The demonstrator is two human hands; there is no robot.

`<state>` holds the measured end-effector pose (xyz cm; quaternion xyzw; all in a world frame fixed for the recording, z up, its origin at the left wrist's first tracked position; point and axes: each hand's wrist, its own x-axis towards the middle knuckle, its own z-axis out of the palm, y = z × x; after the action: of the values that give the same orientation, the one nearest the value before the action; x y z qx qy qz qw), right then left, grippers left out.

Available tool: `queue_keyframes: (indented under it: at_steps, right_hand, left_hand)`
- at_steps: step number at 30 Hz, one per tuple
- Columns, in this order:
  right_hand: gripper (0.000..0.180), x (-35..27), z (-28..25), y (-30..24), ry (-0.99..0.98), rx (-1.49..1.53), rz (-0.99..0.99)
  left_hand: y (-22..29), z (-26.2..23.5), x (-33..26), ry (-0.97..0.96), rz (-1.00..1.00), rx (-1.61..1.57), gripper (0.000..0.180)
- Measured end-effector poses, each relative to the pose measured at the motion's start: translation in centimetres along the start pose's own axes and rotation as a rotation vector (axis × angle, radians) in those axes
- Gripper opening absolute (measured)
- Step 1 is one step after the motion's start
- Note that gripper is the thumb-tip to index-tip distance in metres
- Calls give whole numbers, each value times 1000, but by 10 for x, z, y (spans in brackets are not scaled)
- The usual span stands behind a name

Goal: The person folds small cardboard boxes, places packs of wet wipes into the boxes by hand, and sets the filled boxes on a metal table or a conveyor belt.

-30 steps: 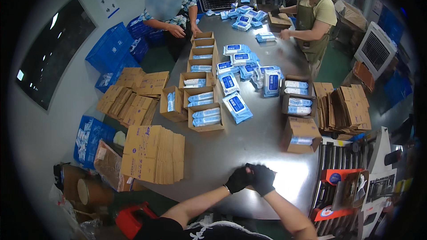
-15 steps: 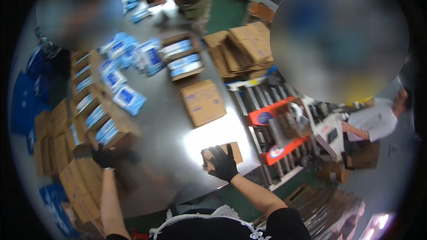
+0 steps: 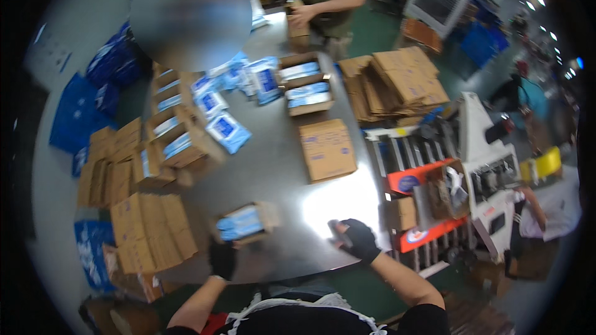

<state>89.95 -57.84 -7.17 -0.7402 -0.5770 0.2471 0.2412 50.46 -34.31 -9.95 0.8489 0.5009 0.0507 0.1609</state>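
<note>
My left hand [image 3: 222, 260], in a black glove with bare fingertips, grips the near left edge of an open cardboard carton [image 3: 268, 215]. Blue-and-white soft packs [image 3: 241, 223] lie inside that carton, which is slightly blurred. Gloved likewise, my right hand [image 3: 359, 241] hovers over the table's near right part, fingers apart and nothing in them. A closed carton [image 3: 328, 150] lies flat farther up the metal table [image 3: 254, 149]. Beyond it stands another open carton [image 3: 308, 111] with packs in it.
Open filled cartons [image 3: 180, 146] line the table's left side, beside loose packs [image 3: 228, 131] and folded cartons [image 3: 149, 232]. At right, a roller conveyor [image 3: 428, 257] carries a small carton [image 3: 405, 213] into a machine [image 3: 490, 180]. A co-worker's hand [image 3: 304, 14] holds a carton at the far end.
My left hand has brought a filled carton from the left row to the near middle. The small carton under my right hand has gone onto the conveyor, and that hand is off it.
</note>
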Motion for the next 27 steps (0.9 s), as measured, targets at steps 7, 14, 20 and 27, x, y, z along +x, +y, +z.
queue_keyframes:
  at_steps: [7, 14, 20, 27]
  right_hand:
    - [38, 80, 72, -98, -438, 124, -389]
    - [38, 129, 54, -139, -32, -29, -197]
    - [54, 142, 124, -181, 244, -282, -83]
    - [76, 34, 58, -100, 56, -308, -6]
  left_hand:
    - [130, -28, 34, -628, 706, 61, 37]
    - [93, 25, 48, 131, 240, -578, 51]
    - [46, 71, 78, -515, 263, -828, 58]
    - [-128, -69, 319, 764, 267, 183, 30]
